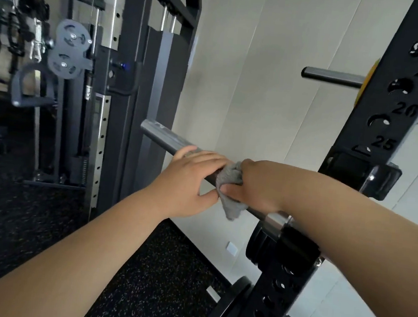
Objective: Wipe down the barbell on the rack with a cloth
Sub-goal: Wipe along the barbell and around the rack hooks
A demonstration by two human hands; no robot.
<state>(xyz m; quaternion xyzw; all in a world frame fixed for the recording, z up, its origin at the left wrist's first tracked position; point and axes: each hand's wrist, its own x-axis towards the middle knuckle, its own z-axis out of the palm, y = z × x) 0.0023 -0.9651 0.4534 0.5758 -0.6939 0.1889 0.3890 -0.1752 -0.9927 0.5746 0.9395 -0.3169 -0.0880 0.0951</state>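
Head view, cylindrical steel barbell [158, 135], crumpled cloth [229, 176]

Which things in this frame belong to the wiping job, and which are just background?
Job: barbell, grey cloth, left hand gripping it, right hand holding the cloth on it, rack upright.
Background: cable pulley, stirrup handle, weight plate, storage peg.

You wore the only camera on your head, and it looked forward and down on the barbell [163, 138] from close above its sleeve end. It faced the wall [262, 86] beyond the barbell, with the rack upright [399, 106] rising just right of the barbell and the floor [158, 282] below it.
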